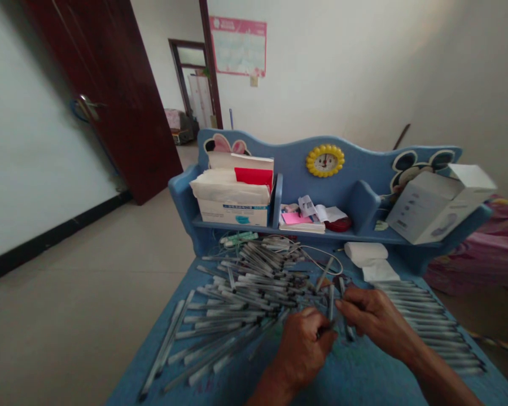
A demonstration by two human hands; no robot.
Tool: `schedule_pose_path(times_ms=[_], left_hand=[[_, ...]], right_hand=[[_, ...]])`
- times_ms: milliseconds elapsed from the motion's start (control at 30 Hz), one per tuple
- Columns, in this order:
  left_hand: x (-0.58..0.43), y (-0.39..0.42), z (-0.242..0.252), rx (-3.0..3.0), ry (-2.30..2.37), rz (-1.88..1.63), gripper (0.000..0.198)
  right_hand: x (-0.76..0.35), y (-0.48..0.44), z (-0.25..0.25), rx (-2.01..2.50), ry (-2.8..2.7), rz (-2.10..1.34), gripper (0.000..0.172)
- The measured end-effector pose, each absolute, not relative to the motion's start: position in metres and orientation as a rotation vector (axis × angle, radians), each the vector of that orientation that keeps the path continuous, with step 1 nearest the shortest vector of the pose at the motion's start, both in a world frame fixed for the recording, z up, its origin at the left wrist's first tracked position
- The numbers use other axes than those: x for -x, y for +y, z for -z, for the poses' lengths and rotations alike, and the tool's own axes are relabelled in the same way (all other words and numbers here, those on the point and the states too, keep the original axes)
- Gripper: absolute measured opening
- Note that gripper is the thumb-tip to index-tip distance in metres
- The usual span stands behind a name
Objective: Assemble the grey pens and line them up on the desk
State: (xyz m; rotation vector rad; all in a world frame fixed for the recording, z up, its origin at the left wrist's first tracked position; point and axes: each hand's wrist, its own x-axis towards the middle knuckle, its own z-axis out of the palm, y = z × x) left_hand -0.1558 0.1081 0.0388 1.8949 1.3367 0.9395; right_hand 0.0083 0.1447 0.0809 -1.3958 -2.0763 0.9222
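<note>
My left hand (301, 345) is closed at the near side of the desk, its thumb and fingers pinched at the dark lower end of a pen (331, 299) with a pale, see-through barrel. Just to its right, my right hand (370, 311) is closed around another pen (342, 286), which shows above and below the fingers. The two hands are close together but apart. Left of them spreads a loose heap of similar pens (254, 293), pale with dark ends. On the right, several pens (432, 324) lie side by side in a row, partly behind my right forearm.
The blue desk (220, 383) has a raised shelf with a mask box (232, 211), papers (302, 226), a yellow flower clock (325, 161) and a white carton (438, 203). A paper roll (366, 254) and a white cable (336, 262) lie below it. A dark red door (105, 84) stands at left.
</note>
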Motion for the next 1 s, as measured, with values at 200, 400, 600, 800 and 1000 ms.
schedule_pose_path(times_ms=[200, 400, 600, 800, 1000], left_hand=[[0.158, 0.112, -0.042, -1.774, 1.434, -1.011, 0.013], [0.166, 0.118, -0.039, -1.517, 1.606, -1.218, 0.013], [0.177, 0.123, -0.042, -1.188, 1.590, -1.344, 0.016], [0.186, 0.128, -0.040, -0.908, 1.476, -1.477, 0.024], [0.192, 0.130, -0.038, -0.783, 1.399, -1.567, 0.025]], right_hand=[[0.003, 0.157, -0.080, 1.282, -1.994, -1.131, 0.042], [0.020, 0.207, -0.054, 1.430, -2.072, -0.844, 0.030], [0.054, 0.257, -0.040, 1.732, -2.550, -0.149, 0.026], [0.072, 0.274, -0.028, 1.748, -2.653, -0.112, 0.029], [0.055, 0.257, -0.036, 1.715, -2.641, -0.110, 0.025]])
